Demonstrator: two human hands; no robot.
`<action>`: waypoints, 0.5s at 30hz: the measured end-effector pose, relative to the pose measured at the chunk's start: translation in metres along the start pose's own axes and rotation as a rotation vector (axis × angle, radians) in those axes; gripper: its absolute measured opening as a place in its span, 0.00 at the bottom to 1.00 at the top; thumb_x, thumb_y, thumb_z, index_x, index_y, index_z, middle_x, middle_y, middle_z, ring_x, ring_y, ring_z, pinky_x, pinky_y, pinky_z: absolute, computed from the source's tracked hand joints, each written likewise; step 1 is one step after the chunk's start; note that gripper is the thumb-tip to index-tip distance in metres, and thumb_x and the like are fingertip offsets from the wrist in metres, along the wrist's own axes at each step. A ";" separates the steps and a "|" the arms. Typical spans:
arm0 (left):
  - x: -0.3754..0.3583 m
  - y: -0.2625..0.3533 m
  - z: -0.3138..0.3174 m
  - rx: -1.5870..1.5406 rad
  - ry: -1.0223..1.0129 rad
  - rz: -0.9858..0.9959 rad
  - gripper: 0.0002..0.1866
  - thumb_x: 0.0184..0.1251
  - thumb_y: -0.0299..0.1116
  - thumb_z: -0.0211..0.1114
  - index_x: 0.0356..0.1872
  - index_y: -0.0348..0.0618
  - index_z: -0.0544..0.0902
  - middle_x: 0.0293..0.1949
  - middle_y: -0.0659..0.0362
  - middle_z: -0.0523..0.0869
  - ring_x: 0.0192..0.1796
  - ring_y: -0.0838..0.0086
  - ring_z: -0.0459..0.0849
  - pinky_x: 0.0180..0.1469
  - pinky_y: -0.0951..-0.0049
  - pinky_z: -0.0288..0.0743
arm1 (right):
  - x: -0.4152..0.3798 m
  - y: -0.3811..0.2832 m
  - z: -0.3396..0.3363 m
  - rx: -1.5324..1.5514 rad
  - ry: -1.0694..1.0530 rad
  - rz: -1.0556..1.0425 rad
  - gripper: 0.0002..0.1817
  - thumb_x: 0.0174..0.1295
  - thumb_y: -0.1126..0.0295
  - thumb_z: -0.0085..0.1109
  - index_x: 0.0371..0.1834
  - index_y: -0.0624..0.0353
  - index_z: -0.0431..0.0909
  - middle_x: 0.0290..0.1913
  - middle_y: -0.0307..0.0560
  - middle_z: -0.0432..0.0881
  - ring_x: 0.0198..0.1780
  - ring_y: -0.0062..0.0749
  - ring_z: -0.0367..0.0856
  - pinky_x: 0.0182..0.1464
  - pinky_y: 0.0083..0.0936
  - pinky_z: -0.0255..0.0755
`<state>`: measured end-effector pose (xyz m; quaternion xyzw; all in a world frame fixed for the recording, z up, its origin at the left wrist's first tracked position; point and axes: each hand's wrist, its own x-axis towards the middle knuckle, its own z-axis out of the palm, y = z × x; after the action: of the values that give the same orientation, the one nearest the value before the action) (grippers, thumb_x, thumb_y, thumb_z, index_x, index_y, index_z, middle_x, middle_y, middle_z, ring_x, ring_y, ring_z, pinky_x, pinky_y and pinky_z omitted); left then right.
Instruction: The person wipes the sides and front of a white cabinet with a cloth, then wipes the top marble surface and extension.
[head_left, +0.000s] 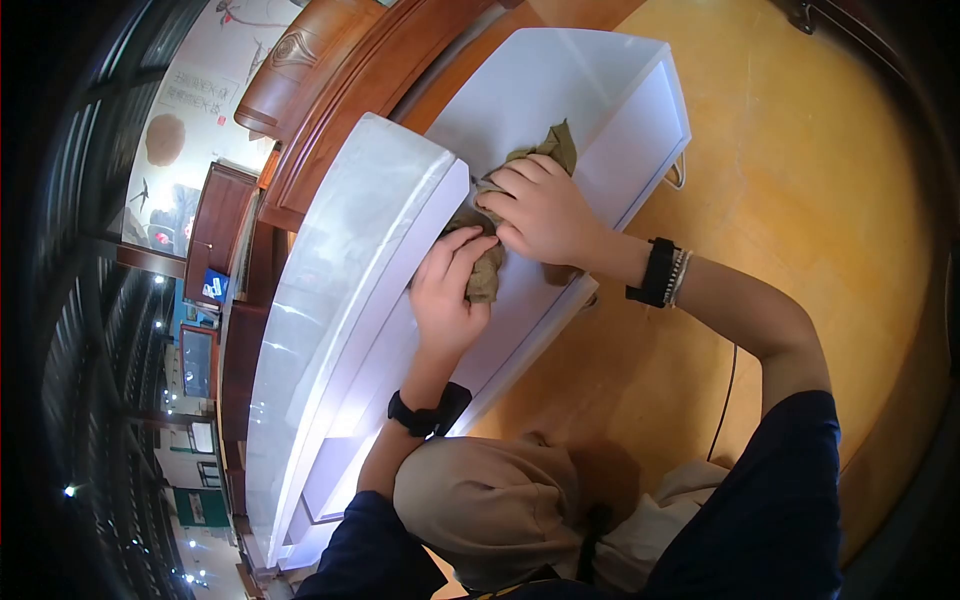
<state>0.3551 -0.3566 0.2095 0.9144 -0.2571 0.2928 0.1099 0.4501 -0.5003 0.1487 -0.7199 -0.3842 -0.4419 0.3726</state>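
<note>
My left hand [447,295] grips a crumpled olive-brown cloth [485,275] close to the inner edge of a raised counter. Just beyond it, my right hand [548,212] presses more of the olive-brown fabric [562,148] onto the white desk surface [560,80]. The bunched fabric shows between the hands and pokes out past the right fingers; much of it is hidden beneath the palms. I cannot tell if both hands hold one cloth or two. A dark watch [430,410] is on my left wrist, and a dark band [657,272] on my right.
Along the left runs the raised counter's glossy grey-white top [340,230]. A metal handle [681,170] sticks out from the desk's right side. Brown wooden furniture [320,110] stands beyond the counter. A thin black cable [722,400] lies on the yellowish floor [800,200].
</note>
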 end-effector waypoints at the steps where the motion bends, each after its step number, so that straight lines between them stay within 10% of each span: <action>1: 0.000 0.000 0.000 0.002 0.008 0.009 0.21 0.39 0.20 0.57 0.40 0.46 0.81 0.45 0.56 0.80 0.44 0.58 0.79 0.46 0.67 0.74 | -0.001 0.002 0.003 0.002 -0.002 -0.001 0.15 0.43 0.69 0.56 0.37 0.55 0.79 0.38 0.43 0.76 0.45 0.38 0.72 0.50 0.34 0.64; 9: 0.000 -0.001 -0.001 -0.015 -0.022 -0.009 0.21 0.38 0.19 0.54 0.40 0.41 0.81 0.45 0.53 0.81 0.47 0.56 0.79 0.51 0.67 0.72 | -0.001 0.055 -0.014 -0.029 0.123 -0.133 0.16 0.38 0.73 0.54 0.36 0.51 0.78 0.28 0.43 0.71 0.32 0.37 0.73 0.34 0.29 0.68; 15: 0.001 0.000 0.001 -0.006 0.009 0.009 0.22 0.38 0.19 0.55 0.40 0.45 0.81 0.44 0.57 0.81 0.44 0.58 0.79 0.47 0.67 0.73 | 0.002 0.145 -0.049 -0.168 0.162 -0.001 0.09 0.50 0.71 0.51 0.36 0.55 0.76 0.34 0.48 0.76 0.37 0.46 0.74 0.42 0.36 0.68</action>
<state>0.3564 -0.3571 0.2091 0.9115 -0.2617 0.2967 0.1126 0.5614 -0.6048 0.1386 -0.7104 -0.3147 -0.5295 0.3404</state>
